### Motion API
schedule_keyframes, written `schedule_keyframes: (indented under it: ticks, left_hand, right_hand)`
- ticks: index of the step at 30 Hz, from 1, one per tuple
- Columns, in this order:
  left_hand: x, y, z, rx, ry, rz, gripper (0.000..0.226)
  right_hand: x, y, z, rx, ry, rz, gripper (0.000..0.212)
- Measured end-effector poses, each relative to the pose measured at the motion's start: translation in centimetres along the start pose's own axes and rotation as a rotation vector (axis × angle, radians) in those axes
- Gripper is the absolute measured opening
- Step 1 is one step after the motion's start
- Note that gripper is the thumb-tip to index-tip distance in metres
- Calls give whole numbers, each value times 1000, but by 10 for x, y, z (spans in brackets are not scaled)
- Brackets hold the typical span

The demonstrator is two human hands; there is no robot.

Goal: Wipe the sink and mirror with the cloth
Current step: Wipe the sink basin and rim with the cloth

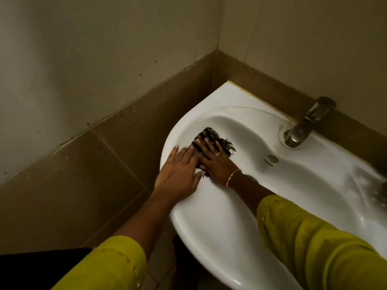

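Cloth (211,141) lies under right hand (213,162) fingers, beside left hand (178,172)

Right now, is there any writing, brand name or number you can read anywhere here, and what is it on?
No text here can be read.
The dark mark on the sink, just below the overflow hole: possibly a brand stamp, too small and blurred to read.
The tap, cloth and wall tiles: no lettering visible.
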State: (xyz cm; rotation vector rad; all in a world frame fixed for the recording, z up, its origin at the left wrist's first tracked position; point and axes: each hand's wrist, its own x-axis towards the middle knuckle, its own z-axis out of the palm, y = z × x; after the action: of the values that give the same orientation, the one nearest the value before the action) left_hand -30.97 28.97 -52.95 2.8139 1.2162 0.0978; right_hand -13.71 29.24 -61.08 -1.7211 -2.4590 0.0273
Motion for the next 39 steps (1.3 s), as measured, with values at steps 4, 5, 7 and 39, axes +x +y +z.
schedule_keyframes:
  ticks: [4, 5, 7, 39]
  left_hand:
    - [-1, 1, -1, 34, -19, -6, 73]
    - [-1, 0, -2, 35, -21, -8, 75]
    - [-1, -1, 0, 40, -27, -7, 78]
    - [0, -2, 2, 73, -34, 8, 84]
  right_hand:
    - [6, 18, -6, -156, -6, 124, 49]
    - [6, 23, -9, -193, -3, 159, 55]
    - [1, 32, -14, -250, -25, 219, 74]
    - [-130, -69, -27, 578, -494, 156, 94]
